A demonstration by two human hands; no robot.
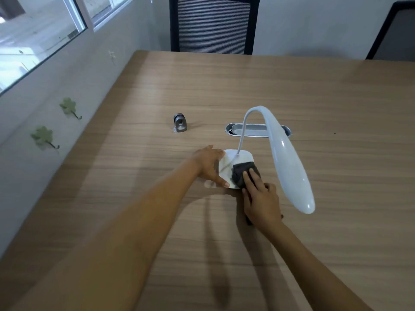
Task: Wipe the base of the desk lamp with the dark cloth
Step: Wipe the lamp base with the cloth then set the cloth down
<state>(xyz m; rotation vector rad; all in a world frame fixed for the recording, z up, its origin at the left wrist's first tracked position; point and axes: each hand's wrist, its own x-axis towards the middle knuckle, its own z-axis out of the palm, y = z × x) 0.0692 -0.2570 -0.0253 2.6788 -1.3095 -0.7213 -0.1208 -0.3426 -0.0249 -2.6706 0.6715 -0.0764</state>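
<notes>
While your right hand (261, 198) presses the dark cloth (243, 176) flat onto the base (240, 157) of the desk lamp (285, 158), the wipe itself looks to be the step in hand.

Head view. Right hand: fingers (252, 176) extended over the bunched cloth, palm down, pinning it against the near right part of the base; not curled round it as far as you can see. Left hand (210, 163): open, laid against the left edge of the base, thumb running along the near left corner, apparently bracing it. The two hands are apart, with bare base between them.

Location: base sits flat on the wooden table (336, 97), near the middle, just in front of the oval cable tray (233, 129).

Appearance: base is white, glossy, a rounded square. A thin white neck (243, 129) rises from it, arches over, and carries a long white head that hangs to the right of your right hand, above the table. No dirt can be made out on the base at this resolution.

Judgement: far and left portions of the base appear not yet covered by the cloth. Next move calls for sliding the cloth leftward and away, round the foot of the neck, keeping the left hand firm so the light base does not skid.
</notes>
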